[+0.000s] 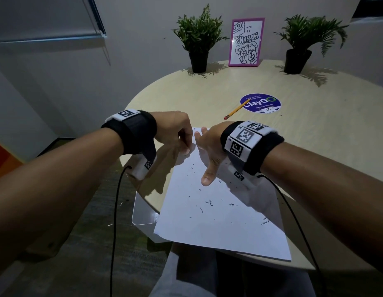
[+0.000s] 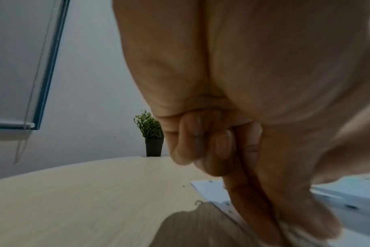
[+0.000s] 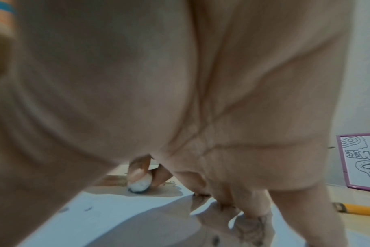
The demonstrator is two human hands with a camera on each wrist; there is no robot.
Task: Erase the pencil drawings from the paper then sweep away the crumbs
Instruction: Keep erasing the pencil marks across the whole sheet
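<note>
We see the white sheet of paper [image 1: 218, 211] lying in the lower centre of the head view on the round pale wooden bench [image 1: 314, 146], its near corner hanging past the bench edge over the lap. The left hand [image 1: 175, 129] sits at the sheet's upper left corner, fingers curled and pinching a small white eraser [image 3: 138, 185], which the right wrist view shows pressed down on the paper. The right hand [image 1: 207, 151] lies just beside it with fingers straight and spread, flat on the sheet and gripping nothing. Dark eraser crumbs [image 1: 209, 203] are scattered over the middle and lower right of the paper.

We judge the sheet light, thin and quick to crease or slide, so it wants a flat palm holding it down close to the rubbing spot, as now. The eraser looks soft and small, best pinched low near its working end. The crumbs are featherlight; a gentle sidelong stroke should carry them.

The overhang at the near edge could let the sheet tip or buckle. Open bench lies to the right; the yellow pencil [image 1: 236, 109] and the purple round sticker [image 1: 260, 103] lie above, well apart from the paper.
</note>
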